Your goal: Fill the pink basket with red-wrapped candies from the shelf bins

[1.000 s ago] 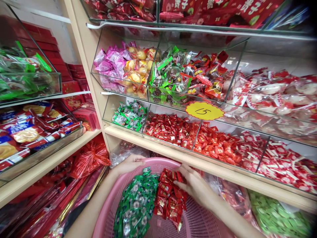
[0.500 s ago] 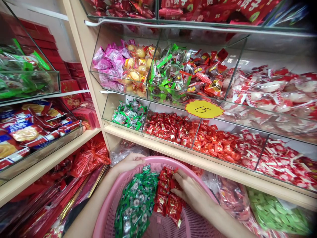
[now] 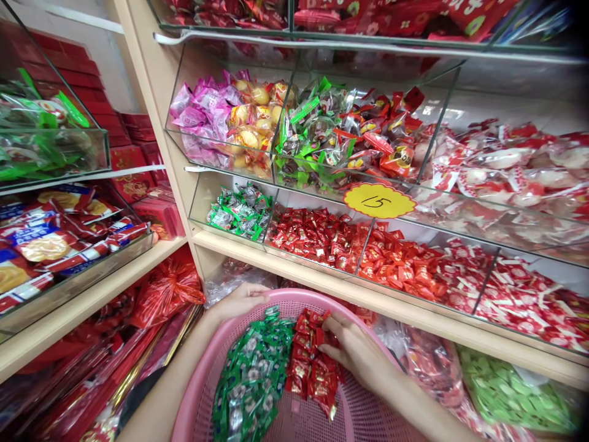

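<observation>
A pink plastic basket with a perforated wall stands low in the middle of the view. My left hand is closed on its far left rim, the fingertips partly hidden behind the edge. Inside, on the left, lies a long pile of green wrapped candies. Beside it, to the right, are red wrapped candies with gold print, laid close together in rows. My right hand reaches in from the right, its fingers bent and closed on the right side of the red candies.
Behind the basket, a wooden shelf edge carries clear bins of red candies and silver-green candies. A yellow price tag hangs above. Bagged green candies lie below right; a red plastic bag sits left.
Very little differs. The fingers of my right hand have shifted slightly upward at the red candies, while my left hand stays on the rim.
</observation>
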The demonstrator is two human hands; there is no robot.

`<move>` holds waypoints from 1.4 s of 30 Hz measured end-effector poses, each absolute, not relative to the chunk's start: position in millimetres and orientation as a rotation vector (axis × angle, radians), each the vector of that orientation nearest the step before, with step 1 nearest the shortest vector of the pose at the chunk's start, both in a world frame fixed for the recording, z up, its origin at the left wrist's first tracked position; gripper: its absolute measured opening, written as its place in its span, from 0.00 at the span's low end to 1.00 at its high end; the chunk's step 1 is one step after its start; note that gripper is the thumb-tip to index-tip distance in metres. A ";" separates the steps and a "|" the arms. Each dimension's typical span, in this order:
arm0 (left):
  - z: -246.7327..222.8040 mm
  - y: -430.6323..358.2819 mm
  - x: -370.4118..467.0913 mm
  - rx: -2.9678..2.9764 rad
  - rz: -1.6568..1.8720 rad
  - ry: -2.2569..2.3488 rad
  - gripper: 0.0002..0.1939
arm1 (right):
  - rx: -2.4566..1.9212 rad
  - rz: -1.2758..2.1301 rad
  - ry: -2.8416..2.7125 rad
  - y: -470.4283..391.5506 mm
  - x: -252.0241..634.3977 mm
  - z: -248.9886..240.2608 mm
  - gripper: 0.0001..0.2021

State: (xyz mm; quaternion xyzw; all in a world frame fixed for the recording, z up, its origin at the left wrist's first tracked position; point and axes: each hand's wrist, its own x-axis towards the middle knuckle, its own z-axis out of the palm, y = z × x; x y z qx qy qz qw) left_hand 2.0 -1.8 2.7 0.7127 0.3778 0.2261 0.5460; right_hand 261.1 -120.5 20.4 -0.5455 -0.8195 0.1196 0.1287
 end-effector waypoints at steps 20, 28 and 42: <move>0.1 -0.9 2.5 1.593 0.539 0.870 0.22 | -1.453 -0.131 -2.358 -6.7 231.9 130.0 0.10; 3.7 -2.9 4.5 1.549 0.559 0.868 0.22 | -1.311 -0.188 -2.696 63.6 217.8 106.9 0.13; 12.4 -5.4 6.1 1.555 0.572 0.867 0.22 | -1.374 -0.163 -2.709 77.0 220.9 97.8 0.11</move>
